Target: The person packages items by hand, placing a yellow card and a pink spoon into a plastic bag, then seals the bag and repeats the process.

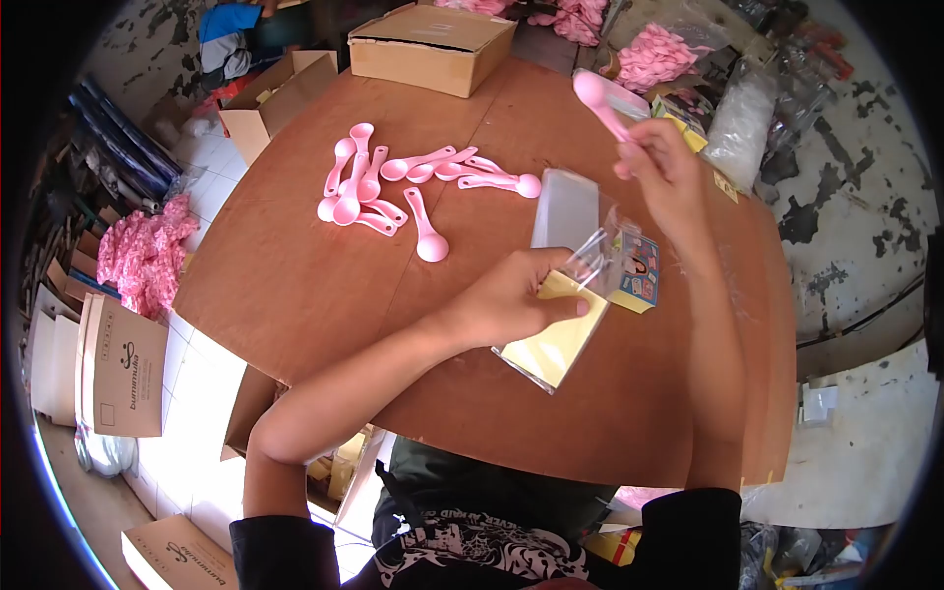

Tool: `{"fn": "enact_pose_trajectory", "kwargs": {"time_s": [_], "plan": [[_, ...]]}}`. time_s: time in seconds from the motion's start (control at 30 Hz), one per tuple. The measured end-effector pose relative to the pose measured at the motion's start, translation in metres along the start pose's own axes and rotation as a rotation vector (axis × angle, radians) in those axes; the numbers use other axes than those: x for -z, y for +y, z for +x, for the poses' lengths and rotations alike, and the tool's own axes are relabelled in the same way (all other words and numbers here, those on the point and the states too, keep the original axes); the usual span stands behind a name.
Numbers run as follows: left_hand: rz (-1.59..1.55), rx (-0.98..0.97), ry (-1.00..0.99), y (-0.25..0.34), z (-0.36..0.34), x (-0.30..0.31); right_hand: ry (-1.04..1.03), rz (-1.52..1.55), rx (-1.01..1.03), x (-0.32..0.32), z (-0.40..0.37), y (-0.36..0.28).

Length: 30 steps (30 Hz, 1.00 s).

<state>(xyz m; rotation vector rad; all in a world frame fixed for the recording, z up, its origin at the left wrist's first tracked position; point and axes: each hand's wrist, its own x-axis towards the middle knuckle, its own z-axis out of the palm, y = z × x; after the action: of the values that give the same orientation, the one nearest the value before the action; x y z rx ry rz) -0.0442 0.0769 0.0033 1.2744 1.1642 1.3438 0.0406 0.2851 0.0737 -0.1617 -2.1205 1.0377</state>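
Observation:
Between the thumb and fingers of my left hand [516, 300] is a clear plastic bag with a yellow card [553, 344] in it. The bag's mouth looks loose near the fingertips. My right hand [664, 167] is raised at the right of the table, pinching a pink measuring spoon [598, 98] by its handle, bowl upward. Several more pink spoons [346, 205] lie in a loose group on the table, and one spoon [430, 241] rests apart from them. A stack of clear plastic bags [567, 208] and a small printed box [636, 270] sit just beyond my left hand.
A closed cardboard box [433, 49] stands at the brown table's [393, 324] far edge. Pink bundles [657, 59] and plastic packs [739, 123] are at the far right. Cartons [128, 364] line the floor at left. Another person [236, 39] is at the back left.

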Motion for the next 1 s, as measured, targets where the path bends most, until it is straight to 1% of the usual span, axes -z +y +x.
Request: {"fn": "enact_pose_trajectory", "kwargs": {"time_s": [0.03,0.07,0.13,0.2,0.27,0.3,0.33,0.37,0.4,0.47,0.5,0.57,0.6,0.63,0.7,0.8,0.93,1.0], "plan": [[0.005,0.054,0.068,0.001,0.0,0.001,0.069,-0.018,-0.012,0.014,-0.011,-0.013],[0.074,0.049,0.111,0.001,0.0,0.002,0.136,-0.035,-0.022,0.028,-0.02,-0.027],[0.097,0.041,0.144,-0.001,0.001,0.006,0.163,-0.041,-0.047,0.052,-0.035,-0.047],[0.119,0.057,0.184,-0.001,0.001,0.009,0.19,-0.042,-0.071,0.07,-0.046,-0.051],[0.147,0.056,0.173,0.0,0.001,0.011,0.126,0.196,-0.114,0.08,-0.055,-0.05],[0.175,0.058,0.164,0.001,0.001,0.012,0.13,0.195,-0.112,0.08,-0.058,-0.051],[0.178,0.057,0.161,0.002,0.001,0.012,0.117,0.236,-0.171,0.077,-0.062,-0.051],[0.235,0.042,0.111,0.004,0.0,0.012,0.106,0.277,-0.23,0.074,-0.063,-0.052],[0.291,0.028,0.059,0.006,-0.001,0.012,0.113,0.278,-0.231,0.072,-0.064,-0.053],[0.301,0.022,0.019,0.009,-0.002,0.011,-0.003,0.34,-0.348,0.07,-0.064,-0.054],[0.308,0.012,-0.011,0.01,-0.002,0.011,0.004,0.339,-0.349,0.07,-0.064,-0.053],[0.322,0.015,-0.025,0.012,-0.002,0.01,-0.101,0.241,-0.378,0.069,-0.065,-0.048],[0.335,0.018,-0.034,0.012,-0.002,0.01,-0.126,0.235,-0.36,0.068,-0.065,-0.045],[0.335,0.02,-0.036,0.011,-0.002,0.01,-0.124,0.236,-0.361,0.067,-0.065,-0.044],[0.365,-0.008,-0.012,0.008,-0.002,0.01,-0.199,0.182,-0.395,0.064,-0.066,-0.042],[0.294,-0.045,0.024,0.008,-0.003,0.005,-0.212,0.175,-0.386,0.052,-0.066,-0.05],[0.294,-0.099,0.021,0.003,-0.002,0.004,-0.242,0.216,-0.397,0.043,-0.066,-0.051],[0.31,-0.066,0.041,0.004,-0.002,0.003,-0.146,0.159,-0.39,0.038,-0.069,-0.051]]}}
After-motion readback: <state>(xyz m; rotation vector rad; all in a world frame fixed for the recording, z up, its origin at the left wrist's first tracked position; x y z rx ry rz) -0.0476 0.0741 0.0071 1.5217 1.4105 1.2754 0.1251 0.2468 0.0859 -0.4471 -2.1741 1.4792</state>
